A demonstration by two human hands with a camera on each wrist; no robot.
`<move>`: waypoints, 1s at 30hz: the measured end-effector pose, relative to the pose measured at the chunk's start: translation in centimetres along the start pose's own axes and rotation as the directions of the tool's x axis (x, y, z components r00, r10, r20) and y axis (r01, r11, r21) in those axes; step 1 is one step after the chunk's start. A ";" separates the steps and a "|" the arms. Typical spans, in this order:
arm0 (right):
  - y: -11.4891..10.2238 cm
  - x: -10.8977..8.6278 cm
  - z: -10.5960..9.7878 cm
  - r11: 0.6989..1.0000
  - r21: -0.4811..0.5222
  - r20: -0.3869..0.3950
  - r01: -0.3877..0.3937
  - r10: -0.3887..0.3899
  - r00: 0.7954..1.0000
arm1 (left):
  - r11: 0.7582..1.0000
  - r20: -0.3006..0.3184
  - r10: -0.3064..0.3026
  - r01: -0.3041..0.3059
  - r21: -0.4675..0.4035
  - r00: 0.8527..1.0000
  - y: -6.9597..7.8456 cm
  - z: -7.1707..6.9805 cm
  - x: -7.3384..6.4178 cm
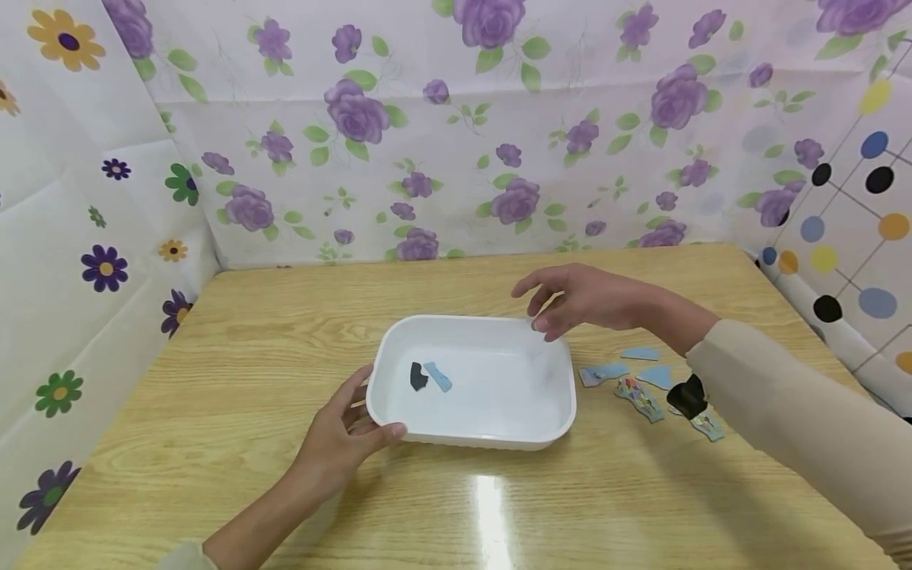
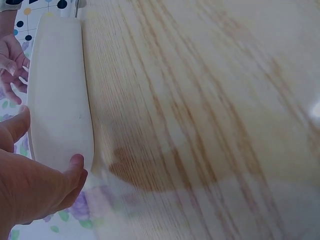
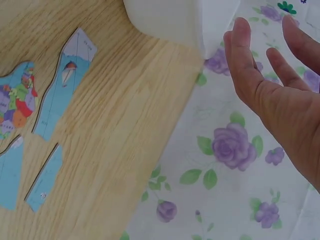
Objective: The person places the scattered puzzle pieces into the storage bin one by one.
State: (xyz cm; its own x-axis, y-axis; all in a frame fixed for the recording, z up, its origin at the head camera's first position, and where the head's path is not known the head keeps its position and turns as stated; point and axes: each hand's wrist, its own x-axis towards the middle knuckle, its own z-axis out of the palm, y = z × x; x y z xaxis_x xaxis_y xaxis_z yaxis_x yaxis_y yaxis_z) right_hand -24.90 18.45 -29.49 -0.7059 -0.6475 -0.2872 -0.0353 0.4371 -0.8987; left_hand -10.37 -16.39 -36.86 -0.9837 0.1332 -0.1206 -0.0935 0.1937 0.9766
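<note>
A white plastic tray sits on the table, with a black puzzle piece and a light blue puzzle piece lying inside near its left end. My left hand grips the tray's front left corner, thumb at the rim and fingers around the outer side. Over the tray's back right corner hovers my right hand, fingers loosely bent and holding nothing. To the right of the tray lie several flat puzzle pieces, some plain blue, others with a colourful map print. One blue piece shows a small sailboat.
The table has a wood-grain top with glare near the front. A floral cloth hangs behind it, and patterned cloths flank both sides. A black object shows by the right sleeve, partly over the puzzle pieces.
</note>
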 end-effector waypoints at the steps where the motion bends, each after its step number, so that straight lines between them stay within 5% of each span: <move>1: 0.1 -0.1 -0.1 1.000 0.001 0.002 0.001 -0.001 1.000 | 1.000 0.004 0.003 -0.003 0.004 1.000 0.0 0.0 0.0; 11: 1.5 -2.4 -2.5 0.996 -0.084 -0.062 0.027 -0.033 0.998 | 1.000 0.011 0.009 -0.009 0.017 1.000 -0.4 -0.2 0.2; 30: 6.3 -7.8 -6.6 0.994 -0.083 -0.165 -0.071 0.056 0.985 | 1.000 0.009 -0.002 0.002 0.018 1.000 -0.4 -0.2 0.4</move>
State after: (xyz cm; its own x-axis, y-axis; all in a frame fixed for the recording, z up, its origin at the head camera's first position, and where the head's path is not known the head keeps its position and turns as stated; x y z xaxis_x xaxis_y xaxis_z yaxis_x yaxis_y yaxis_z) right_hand -24.27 30.36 -30.72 -0.8140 -0.5098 -0.2785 -0.0440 0.5321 -0.8455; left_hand -10.73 -16.62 -37.28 -0.9821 0.1416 -0.1244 -0.0928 0.2111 0.9730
